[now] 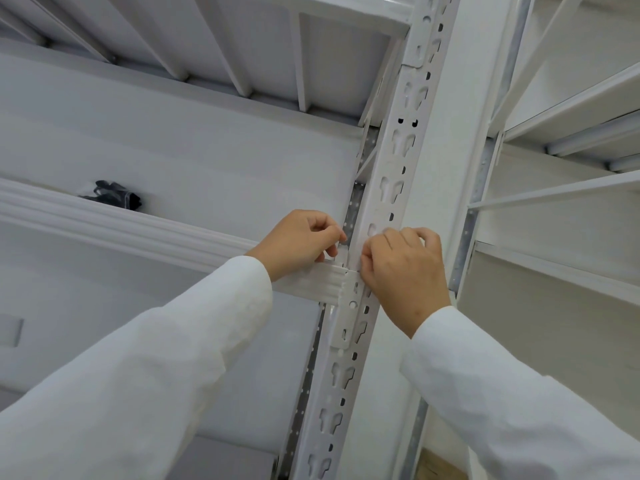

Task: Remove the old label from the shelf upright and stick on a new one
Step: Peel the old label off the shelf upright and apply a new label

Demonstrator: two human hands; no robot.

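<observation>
While the head camera looks up along the white shelf upright, both hands are raised against it at the level where a ribbed horizontal shelf beam meets the post. The left hand sits on the left edge of the upright, its fingers curled and its thumb and forefinger pinched together right at the post's edge; whatever they pinch is too small and too pale to make out, so it cannot be told whether that is a label. The right hand lies over the front face of the upright just beside the left, knuckles toward the camera, fingers bent and fingertips pressed to the metal; its grip is hidden behind its own back, so whether it holds anything cannot be told. No label can be picked out clearly on the white metal; if one is there, it lies under or between the fingers. Both arms wear long white sleeves. The upright is punched with rows of keyhole slots running up and down its face, and a connector bracket clips the beam to it just below the hands. On the shelf to the left, well apart from the hands, lies a dark crumpled glove.
</observation>
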